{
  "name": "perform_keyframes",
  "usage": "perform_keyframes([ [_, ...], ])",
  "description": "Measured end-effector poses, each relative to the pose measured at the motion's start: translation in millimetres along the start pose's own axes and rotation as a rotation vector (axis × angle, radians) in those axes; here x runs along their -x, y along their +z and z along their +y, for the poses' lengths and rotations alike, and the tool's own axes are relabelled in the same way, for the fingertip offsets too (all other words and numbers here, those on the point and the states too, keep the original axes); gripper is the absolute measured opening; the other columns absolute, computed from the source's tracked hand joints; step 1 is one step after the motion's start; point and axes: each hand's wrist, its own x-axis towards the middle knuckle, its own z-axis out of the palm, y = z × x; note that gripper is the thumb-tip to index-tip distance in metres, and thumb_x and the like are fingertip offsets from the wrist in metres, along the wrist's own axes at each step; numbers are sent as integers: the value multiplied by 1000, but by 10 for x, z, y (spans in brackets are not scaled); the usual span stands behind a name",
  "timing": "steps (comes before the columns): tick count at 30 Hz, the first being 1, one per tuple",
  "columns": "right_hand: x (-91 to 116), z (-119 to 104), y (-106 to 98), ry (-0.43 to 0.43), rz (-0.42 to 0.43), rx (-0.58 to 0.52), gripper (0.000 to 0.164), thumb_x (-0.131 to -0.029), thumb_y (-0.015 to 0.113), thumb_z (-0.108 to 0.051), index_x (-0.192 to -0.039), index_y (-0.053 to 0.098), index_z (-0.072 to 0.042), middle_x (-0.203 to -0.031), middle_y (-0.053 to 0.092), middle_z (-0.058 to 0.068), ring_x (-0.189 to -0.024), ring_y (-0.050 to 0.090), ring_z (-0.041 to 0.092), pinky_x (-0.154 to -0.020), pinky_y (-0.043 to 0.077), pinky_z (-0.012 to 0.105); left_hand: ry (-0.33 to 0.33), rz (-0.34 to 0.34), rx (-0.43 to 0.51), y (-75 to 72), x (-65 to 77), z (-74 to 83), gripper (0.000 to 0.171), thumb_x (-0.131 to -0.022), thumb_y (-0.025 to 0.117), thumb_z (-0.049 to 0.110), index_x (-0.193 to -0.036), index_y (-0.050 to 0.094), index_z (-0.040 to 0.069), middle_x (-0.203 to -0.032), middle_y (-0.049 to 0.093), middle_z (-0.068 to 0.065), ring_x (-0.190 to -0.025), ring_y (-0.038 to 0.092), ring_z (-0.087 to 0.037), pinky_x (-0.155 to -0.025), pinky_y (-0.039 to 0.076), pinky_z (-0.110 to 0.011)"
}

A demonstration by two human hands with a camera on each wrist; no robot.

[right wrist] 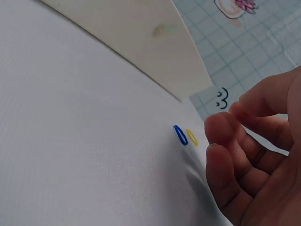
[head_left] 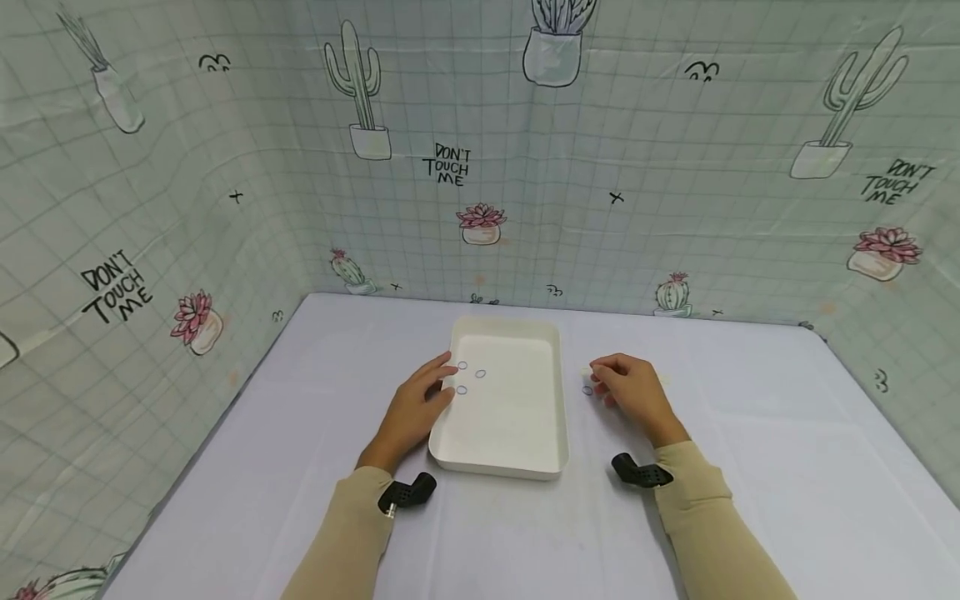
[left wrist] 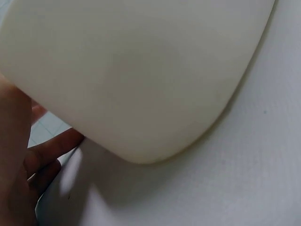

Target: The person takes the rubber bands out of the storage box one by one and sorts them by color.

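A white tray [head_left: 501, 462] lies on the table, with several small blue-outlined rings [head_left: 481, 374] in its left part. My left hand [head_left: 408, 417] is at the tray's left side, thumb and fingertips touching the rim. The left wrist view shows the tray's wall [left wrist: 141, 84] up close, fingers beside it. To the right of the tray hovers my right hand [head_left: 633, 392], fingers curled and the thumb close to the index fingertip. I cannot tell whether a small ring is pinched there. A blue ring [right wrist: 180, 135] and a yellow ring [right wrist: 192, 137] lie side by side near these fingertips.
The table [head_left: 495, 542] has a white cover. Around its back and sides hangs a checked cloth [head_left: 570, 167] printed with cacti and lettering. Each wrist wears a black camera band [head_left: 407, 492].
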Motion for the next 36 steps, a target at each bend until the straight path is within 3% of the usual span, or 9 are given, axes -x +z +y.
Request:
perform_keyframes([
  [21, -63, -154, 78, -60, -57, -152, 41, -102, 59, -26, -125, 62, 8, -114, 66, 24, -89, 66, 21, -73, 59, 30, -12, 6, 5, -4, -7, 25, 37, -98, 63, 20, -135, 64, 16, -153, 41, 19, -146, 31, -13, -119, 26, -43],
  [28, -142, -268, 85, -64, -81, -176, 44, -101, 61, -28, -126, 61, 8, -115, 63, 27, -89, 66, 22, -71, 58, 30, -6, 12, 23, 9, -21, 7, 36, -99, 62, 21, -135, 65, 17, -152, 42, 19, -141, 40, -15, -117, 31, -41],
  [30, -150, -300, 91, -54, -91, -175, 44, -101, 62, -28, -126, 60, 8, -115, 64, 26, -90, 66, 22, -72, 58, 29, -6, 15, 23, 8, -16, 7, 36, -99, 62, 20, -134, 65, 17, -152, 43, 19, -142, 38, -15, -118, 30, -41],
  [36, -164, -394, 132, -52, -116, -157, 41, -101, 61, -27, -125, 62, 6, -112, 65, 20, -94, 65, 26, -75, 58, 31, -10, 18, 30, 8, -8, -1, 35, -99, 62, 20, -134, 65, 17, -152, 43, 18, -137, 46, -17, -116, 34, -42],
])
